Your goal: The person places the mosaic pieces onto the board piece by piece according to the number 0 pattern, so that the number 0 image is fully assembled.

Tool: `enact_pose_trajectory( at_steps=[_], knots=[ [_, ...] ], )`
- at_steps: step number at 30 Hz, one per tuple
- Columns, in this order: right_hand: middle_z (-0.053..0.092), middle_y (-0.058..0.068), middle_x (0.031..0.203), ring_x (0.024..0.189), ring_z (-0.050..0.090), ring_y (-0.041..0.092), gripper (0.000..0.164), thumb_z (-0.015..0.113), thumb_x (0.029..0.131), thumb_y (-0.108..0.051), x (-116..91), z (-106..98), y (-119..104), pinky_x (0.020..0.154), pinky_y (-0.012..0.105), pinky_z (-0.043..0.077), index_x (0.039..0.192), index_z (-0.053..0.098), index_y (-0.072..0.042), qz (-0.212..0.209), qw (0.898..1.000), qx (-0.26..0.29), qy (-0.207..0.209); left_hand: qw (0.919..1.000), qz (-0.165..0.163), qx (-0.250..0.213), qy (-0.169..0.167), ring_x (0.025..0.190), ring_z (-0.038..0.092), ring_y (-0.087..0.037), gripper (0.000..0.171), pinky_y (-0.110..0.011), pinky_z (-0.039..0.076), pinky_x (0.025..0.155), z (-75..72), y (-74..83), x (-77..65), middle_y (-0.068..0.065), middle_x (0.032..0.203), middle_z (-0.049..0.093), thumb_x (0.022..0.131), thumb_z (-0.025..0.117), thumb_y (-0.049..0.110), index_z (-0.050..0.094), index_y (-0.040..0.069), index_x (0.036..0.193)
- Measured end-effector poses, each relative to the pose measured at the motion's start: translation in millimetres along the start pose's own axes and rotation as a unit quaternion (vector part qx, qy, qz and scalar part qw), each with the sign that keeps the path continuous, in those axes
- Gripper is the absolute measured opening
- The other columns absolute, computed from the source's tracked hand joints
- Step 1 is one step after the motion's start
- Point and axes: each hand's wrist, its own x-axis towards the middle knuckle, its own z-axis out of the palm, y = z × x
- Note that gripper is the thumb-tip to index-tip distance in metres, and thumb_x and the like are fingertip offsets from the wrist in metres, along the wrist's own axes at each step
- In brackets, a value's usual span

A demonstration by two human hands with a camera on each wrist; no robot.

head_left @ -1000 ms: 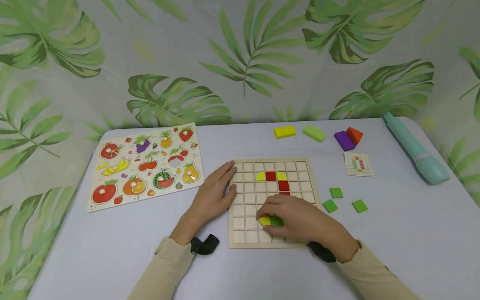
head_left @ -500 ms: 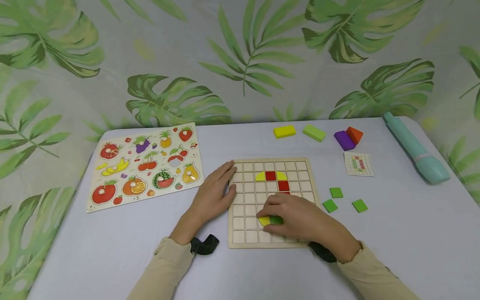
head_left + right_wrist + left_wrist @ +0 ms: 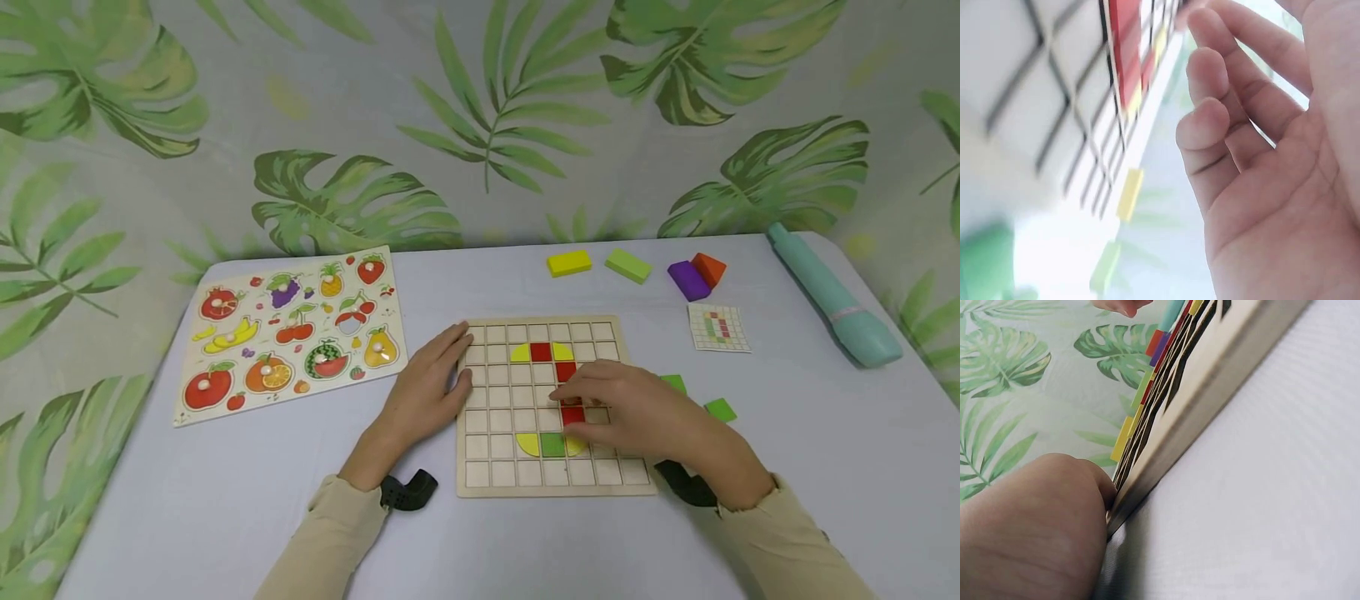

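Note:
A wooden grid board lies in the middle of the table. In its cells sit yellow quarter-round pieces, several red square tiles and one green square tile. My left hand rests against the board's left edge with its fingers extended; the left wrist view shows the board's side beside this hand. Above the right half of the board hovers my right hand, hiding some cells. Its fingers are loosely bent with nothing held, as the right wrist view of the hand shows.
Loose green tiles lie right of the board, partly behind the right hand. A printed grid card is beyond them. Colored blocks line the back; a teal wrapped object lies far right. At left is a fruit puzzle board.
My right hand has let go at the green tile near the board's bottom and moved up and to the right, uncovering that tile. The left hand stays put.

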Motion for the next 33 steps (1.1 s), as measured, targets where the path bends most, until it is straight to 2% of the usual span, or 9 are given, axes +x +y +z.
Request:
enact_pose_trajectory(
  at_steps=[3,8,10,13,22,26,33],
  knots=[
    [0.072,-0.011,0.115,0.110,0.064,0.012,0.036,0.085,0.086,-0.032,-6.1,-11.5,11.1,0.095,0.041,0.057,0.119,0.077,-0.022,0.024,1.000,0.010,0.003,1.0000,-0.003,-0.001,-0.002,0.153,0.035,-0.025,0.053,-0.044,0.032,0.124,0.9,-0.7,-0.7,-0.006,0.165,0.038,0.103,0.054,0.021,0.049,0.003,0.152],
    [0.071,-0.010,0.113,0.095,0.060,0.011,0.038,0.088,0.083,-0.026,-19.5,-27.2,31.8,0.077,0.030,0.055,0.119,0.077,-0.021,0.063,0.998,0.028,0.014,1.0000,-0.003,-0.004,-0.004,0.153,0.035,-0.025,0.053,-0.044,0.032,0.124,1.0,-0.3,-1.1,-0.006,0.165,0.038,0.103,0.054,0.022,0.049,0.002,0.152],
    [0.071,-0.008,0.110,0.089,0.058,0.012,0.040,0.089,0.082,-0.025,-24.9,-31.4,42.0,0.070,0.026,0.052,0.119,0.076,-0.020,0.066,0.997,0.036,0.023,1.0000,-0.002,-0.003,-0.003,0.153,0.035,-0.025,0.053,-0.044,0.032,0.124,0.9,-0.5,-0.8,-0.006,0.165,0.038,0.102,0.054,0.022,0.050,0.003,0.152],
    [0.070,-0.009,0.106,0.086,0.057,0.012,0.041,0.089,0.081,-0.025,-31.5,-35.2,57.8,0.067,0.023,0.050,0.119,0.075,-0.019,0.067,0.996,0.045,0.035,1.0000,-0.001,-0.001,-0.003,0.153,0.035,-0.025,0.053,-0.044,0.032,0.124,0.8,-0.7,-0.2,-0.006,0.165,0.038,0.102,0.054,0.022,0.049,0.003,0.152],
    [0.068,-0.012,0.104,0.089,0.054,0.008,0.041,0.087,0.083,-0.033,-51.9,-42.1,96.8,0.072,0.023,0.050,0.120,0.074,-0.021,0.113,0.991,0.067,0.018,1.0000,0.000,0.000,-0.004,0.153,0.034,-0.025,0.053,-0.044,0.032,0.125,0.4,-0.4,0.3,-0.007,0.165,0.038,0.102,0.054,0.021,0.050,0.003,0.151],
    [0.070,-0.012,0.107,0.089,0.054,0.007,0.040,0.088,0.082,-0.028,-58.2,-42.5,106.9,0.070,0.022,0.050,0.118,0.074,-0.021,0.113,0.991,0.074,0.013,1.0000,-0.003,-0.001,-0.006,0.153,0.034,-0.025,0.053,-0.044,0.031,0.125,-0.3,0.3,-0.1,-0.007,0.165,0.038,0.103,0.054,0.021,0.050,0.003,0.152],
    [0.068,-0.011,0.102,0.086,0.054,0.007,0.035,0.088,0.082,-0.018,-60.2,-42.0,113.3,0.069,0.021,0.051,0.115,0.075,-0.019,0.133,0.988,0.081,-0.011,1.0000,-0.002,-0.004,-0.003,0.153,0.035,-0.025,0.052,-0.043,0.032,0.124,-1.2,0.9,-0.5,-0.007,0.165,0.038,0.102,0.054,0.021,0.050,0.002,0.151]
  ],
)
